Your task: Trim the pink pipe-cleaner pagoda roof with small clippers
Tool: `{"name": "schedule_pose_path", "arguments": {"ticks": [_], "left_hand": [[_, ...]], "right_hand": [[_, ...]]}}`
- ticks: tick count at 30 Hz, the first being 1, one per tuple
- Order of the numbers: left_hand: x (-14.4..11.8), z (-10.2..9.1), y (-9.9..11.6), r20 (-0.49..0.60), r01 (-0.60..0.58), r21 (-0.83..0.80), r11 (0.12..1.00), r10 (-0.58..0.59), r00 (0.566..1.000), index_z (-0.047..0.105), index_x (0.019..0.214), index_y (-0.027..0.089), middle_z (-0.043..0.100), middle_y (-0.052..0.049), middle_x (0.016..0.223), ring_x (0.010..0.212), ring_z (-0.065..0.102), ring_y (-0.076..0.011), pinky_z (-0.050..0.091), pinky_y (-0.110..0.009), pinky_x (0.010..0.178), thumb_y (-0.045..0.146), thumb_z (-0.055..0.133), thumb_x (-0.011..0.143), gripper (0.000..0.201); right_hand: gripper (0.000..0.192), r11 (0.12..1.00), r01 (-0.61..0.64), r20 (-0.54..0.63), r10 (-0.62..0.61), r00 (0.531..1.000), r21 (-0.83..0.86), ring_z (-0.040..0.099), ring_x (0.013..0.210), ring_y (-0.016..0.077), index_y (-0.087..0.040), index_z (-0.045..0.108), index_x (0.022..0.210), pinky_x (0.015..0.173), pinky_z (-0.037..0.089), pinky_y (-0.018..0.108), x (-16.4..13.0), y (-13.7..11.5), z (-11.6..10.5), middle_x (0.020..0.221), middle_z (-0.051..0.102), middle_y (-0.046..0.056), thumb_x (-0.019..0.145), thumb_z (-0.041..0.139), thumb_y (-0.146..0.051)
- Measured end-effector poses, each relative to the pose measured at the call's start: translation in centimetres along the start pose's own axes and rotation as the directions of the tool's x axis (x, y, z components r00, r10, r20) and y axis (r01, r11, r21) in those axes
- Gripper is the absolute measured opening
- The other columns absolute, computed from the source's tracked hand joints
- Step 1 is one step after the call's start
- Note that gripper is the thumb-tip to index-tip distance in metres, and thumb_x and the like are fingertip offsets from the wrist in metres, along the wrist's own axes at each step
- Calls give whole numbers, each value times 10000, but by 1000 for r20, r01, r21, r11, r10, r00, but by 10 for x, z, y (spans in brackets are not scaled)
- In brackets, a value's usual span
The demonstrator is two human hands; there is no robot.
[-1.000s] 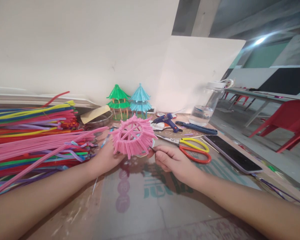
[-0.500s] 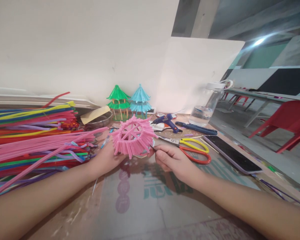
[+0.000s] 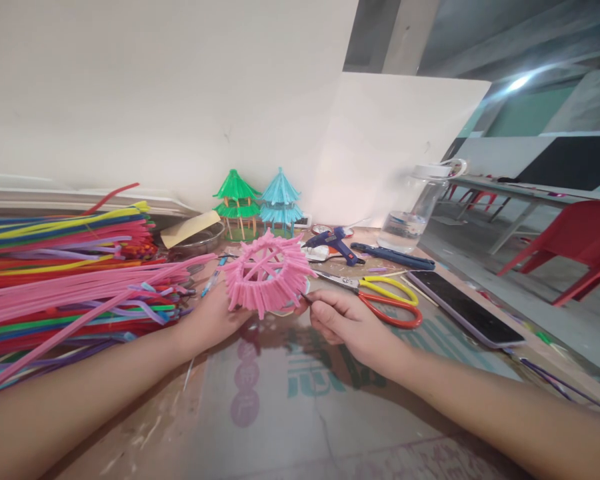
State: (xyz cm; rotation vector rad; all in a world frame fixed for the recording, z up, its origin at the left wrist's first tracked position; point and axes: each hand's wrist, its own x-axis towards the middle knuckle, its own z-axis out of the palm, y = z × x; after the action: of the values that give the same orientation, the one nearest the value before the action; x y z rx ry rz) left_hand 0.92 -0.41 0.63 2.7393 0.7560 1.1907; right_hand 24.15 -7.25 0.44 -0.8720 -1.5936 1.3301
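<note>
A pink pipe-cleaner pavilion roof [image 3: 266, 293], with a fringe of short strands round an open spoked ring, is held up above the table. My left hand [image 3: 215, 315] grips it from the left and below, its fingers mostly hidden behind the fringe. At the roof's right edge, my right hand [image 3: 343, 319] is closed in a pinch on a thin dark tool [image 3: 306, 298], whose tip goes in by the fringe. What kind of tool this is cannot be made out. Beneath the fringe a pale base edge peeks out.
Pipe-cleaner bundles [image 3: 80, 287] fill the left side. Behind stand a green pavilion [image 3: 237, 193] and a blue one [image 3: 281, 193]. A glue gun [image 3: 335, 241], scissors [image 3: 387, 303], blue-handled pliers [image 3: 395, 256], a phone [image 3: 465, 307] and a water bottle [image 3: 410, 210] lie or stand to the right.
</note>
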Motion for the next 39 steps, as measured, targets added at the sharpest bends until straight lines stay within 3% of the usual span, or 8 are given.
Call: {"name": "schedule_pose_path", "arguments": {"ticks": [7, 17, 26, 31, 39], "left_hand": [[0, -1, 0, 8, 7, 48, 999, -8, 1000, 681, 924, 193, 731, -123, 1079, 1064, 663, -306, 533, -510, 996, 336, 507, 937, 225], [-3, 0, -2, 12, 19, 12, 1000, -19, 1000, 677, 1089, 204, 729, -111, 1174, 1166, 653, -301, 543, -469, 1007, 266, 520, 924, 236], [-4, 0, -3, 28, 34, 20, 999, -35, 999, 675, 1108, 199, 733, -113, 1179, 1154, 657, -300, 540, -468, 1006, 280, 527, 923, 251], [-5, 0, -3, 13, 39, 60, 997, -40, 999, 694, 1018, 209, 730, -124, 1133, 1126, 655, -325, 522, -519, 1012, 376, 532, 930, 248], [-3, -1, -1, 49, 55, 8, 998, -55, 997, 678, 1117, 213, 738, -114, 1130, 1166, 648, -316, 531, -495, 1021, 363, 522, 943, 278]], "right_hand": [[584, 999, 12, -20, -13, 1000, -39, 251, 502, 81, -179, 577, 811, 461, 196, 242, 0, -2, 0, 588, 353, -74, 785, 624, -761], [561, 1000, 16, -11, -16, 1000, 5, 244, 498, 78, -194, 533, 805, 455, 180, 241, 0, -1, 0, 596, 340, -79, 785, 644, -743], [549, 1000, 1, -15, -1, 1000, -30, 284, 514, 89, -197, 545, 809, 467, 195, 241, -1, 0, -1, 602, 345, -70, 797, 619, -741], [566, 999, 11, -31, -12, 999, -47, 267, 504, 87, -187, 579, 797, 462, 197, 244, 0, -2, 0, 581, 343, -73, 788, 624, -751], [545, 999, 33, -10, -33, 999, 12, 248, 493, 76, -203, 503, 741, 457, 203, 233, 0, -2, 0, 586, 352, -77, 807, 637, -726]]}}
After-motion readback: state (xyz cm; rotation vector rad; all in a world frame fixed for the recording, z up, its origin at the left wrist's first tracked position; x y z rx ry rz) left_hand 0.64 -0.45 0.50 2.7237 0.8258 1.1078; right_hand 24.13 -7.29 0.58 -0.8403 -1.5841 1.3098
